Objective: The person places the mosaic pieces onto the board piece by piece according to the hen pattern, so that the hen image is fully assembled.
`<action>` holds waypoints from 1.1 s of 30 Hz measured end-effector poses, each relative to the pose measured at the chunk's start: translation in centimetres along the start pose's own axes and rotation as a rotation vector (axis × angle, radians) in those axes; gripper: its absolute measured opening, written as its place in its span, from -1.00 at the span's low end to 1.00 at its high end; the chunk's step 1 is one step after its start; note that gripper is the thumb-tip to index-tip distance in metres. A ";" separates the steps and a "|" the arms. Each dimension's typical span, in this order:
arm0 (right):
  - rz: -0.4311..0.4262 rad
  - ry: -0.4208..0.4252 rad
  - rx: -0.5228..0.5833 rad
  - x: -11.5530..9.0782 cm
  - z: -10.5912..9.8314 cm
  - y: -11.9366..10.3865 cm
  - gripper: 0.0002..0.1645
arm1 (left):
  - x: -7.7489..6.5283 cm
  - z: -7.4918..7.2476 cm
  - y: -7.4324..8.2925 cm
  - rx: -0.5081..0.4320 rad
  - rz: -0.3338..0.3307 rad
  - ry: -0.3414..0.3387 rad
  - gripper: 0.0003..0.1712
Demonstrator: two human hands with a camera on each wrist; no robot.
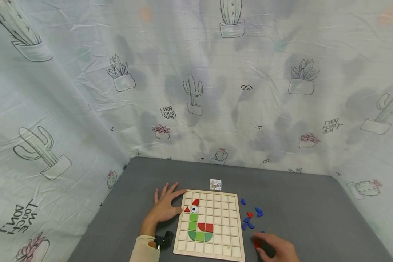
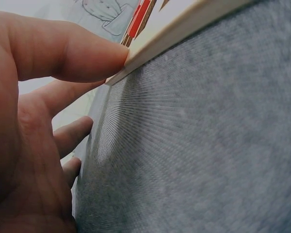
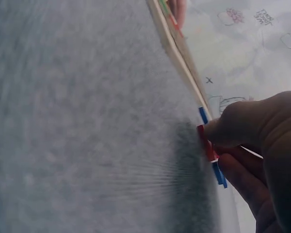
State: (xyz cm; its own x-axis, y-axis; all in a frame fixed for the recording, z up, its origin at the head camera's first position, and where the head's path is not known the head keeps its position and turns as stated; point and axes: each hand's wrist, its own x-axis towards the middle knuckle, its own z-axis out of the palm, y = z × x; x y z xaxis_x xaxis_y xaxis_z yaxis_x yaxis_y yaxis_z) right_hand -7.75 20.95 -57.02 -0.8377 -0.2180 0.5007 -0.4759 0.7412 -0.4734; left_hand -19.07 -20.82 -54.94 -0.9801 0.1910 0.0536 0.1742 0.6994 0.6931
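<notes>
A light wooden grid board (image 1: 226, 230) lies on the grey table. Set into its left half are red, green and teal pieces, plus a white disc with an eye (image 1: 194, 209), together shaped like a bird. My left hand (image 1: 165, 207) rests at the board's upper left edge, fingers spread, thumb tip (image 2: 117, 57) against the side. Off the board's lower right corner, my right hand (image 1: 276, 248) pinches a red piece (image 3: 205, 143) between thumb and fingers, close over the table. The fingers partly hide that piece.
Right of the board lie several loose blue pieces (image 1: 243, 201) and a red piece (image 1: 250, 215). A small pattern card (image 1: 215, 184) sits beyond the board's far edge. A cactus-print curtain (image 1: 196, 138) closes off the table's back and sides.
</notes>
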 end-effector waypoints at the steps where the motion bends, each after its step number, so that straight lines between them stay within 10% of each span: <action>1: -0.018 -0.021 0.008 0.0 0.0 0.2 -0.40 | 0.0 0.0 0.1 -0.001 0.003 0.000 -0.18; 17: 0.078 -0.142 0.030 0.9 0.1 -0.9 -0.55 | -0.1 0.1 0.1 0.010 0.003 0.005 -0.16; 24: -0.123 -0.018 0.120 2.1 1.4 -1.2 -0.46 | -0.2 -0.1 0.2 0.001 0.004 0.004 -0.17; 33: -0.181 -0.181 0.315 4.7 3.1 -3.1 -0.60 | -0.2 -0.1 0.3 0.002 0.000 0.004 -0.16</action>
State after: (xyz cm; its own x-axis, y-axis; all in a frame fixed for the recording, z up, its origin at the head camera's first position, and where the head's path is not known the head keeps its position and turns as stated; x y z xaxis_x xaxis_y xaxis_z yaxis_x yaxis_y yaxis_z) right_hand -11.07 15.65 -55.43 -0.7530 -0.4562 0.4742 -0.6554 0.4557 -0.6023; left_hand -18.86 -20.72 -54.67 -0.9805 0.1881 0.0566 0.1744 0.7009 0.6916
